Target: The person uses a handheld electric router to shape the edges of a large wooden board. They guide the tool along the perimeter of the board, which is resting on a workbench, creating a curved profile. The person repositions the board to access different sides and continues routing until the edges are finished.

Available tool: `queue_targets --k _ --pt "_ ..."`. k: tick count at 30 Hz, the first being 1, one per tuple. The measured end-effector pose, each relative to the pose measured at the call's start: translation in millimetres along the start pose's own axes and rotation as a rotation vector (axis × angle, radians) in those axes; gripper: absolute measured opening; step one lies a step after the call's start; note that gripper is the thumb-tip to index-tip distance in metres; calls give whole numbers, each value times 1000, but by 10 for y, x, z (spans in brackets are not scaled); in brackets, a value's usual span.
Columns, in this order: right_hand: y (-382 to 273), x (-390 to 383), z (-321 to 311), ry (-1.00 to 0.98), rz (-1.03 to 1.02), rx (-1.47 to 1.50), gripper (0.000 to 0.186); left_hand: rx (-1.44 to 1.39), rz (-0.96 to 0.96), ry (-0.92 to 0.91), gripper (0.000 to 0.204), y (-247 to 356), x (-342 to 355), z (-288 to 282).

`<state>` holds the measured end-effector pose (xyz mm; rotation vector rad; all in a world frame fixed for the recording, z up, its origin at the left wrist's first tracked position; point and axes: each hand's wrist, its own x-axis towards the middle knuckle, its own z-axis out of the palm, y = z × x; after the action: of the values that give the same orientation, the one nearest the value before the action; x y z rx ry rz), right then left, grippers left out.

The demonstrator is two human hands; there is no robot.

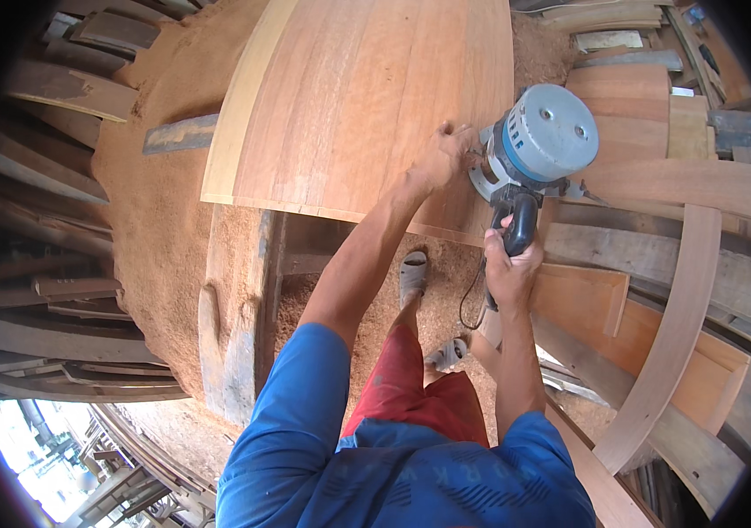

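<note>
A router [544, 136] with a rounded grey cap, a blue band and a black rear handle stands at the right edge of a wide wooden panel [340, 97]. Around that black handle, my right hand [514, 268] is closed, its thumb near the top. My left hand [448, 157] reaches over the panel to the router's left side. Its fingers are bent against the tool near the base; the part they grip is mostly hidden. Light and reddish boards run side by side along the panel. The router's bit is out of sight.
A thin dark cord [472, 304] hangs below the router's handle. Sawdust [151, 229] covers the floor. Weathered timber supports [236, 343] stand below the panel's left part. Stacked boards line both sides, with a long curved board [670, 339] at right. My sandalled feet are below the panel's near edge.
</note>
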<state>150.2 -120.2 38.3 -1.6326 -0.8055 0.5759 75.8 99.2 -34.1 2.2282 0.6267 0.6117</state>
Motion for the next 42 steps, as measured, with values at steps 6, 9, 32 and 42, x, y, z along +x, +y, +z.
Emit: queue_targets --k 6,9,32,42 --pt "160 184 33 -5 68 61 20 -107 -118 -33 21 -1 185 -51" --pt "193 176 26 4 -1 38 21 4 -46 -16 21 34 165 -41" --pt "-145 -1434 -310 -56 126 51 24 192 -82 -154 56 935 -1234 -31" --pt "-68 -712 -173 -18 61 -4 21 45 -24 12 24 408 -681 103"
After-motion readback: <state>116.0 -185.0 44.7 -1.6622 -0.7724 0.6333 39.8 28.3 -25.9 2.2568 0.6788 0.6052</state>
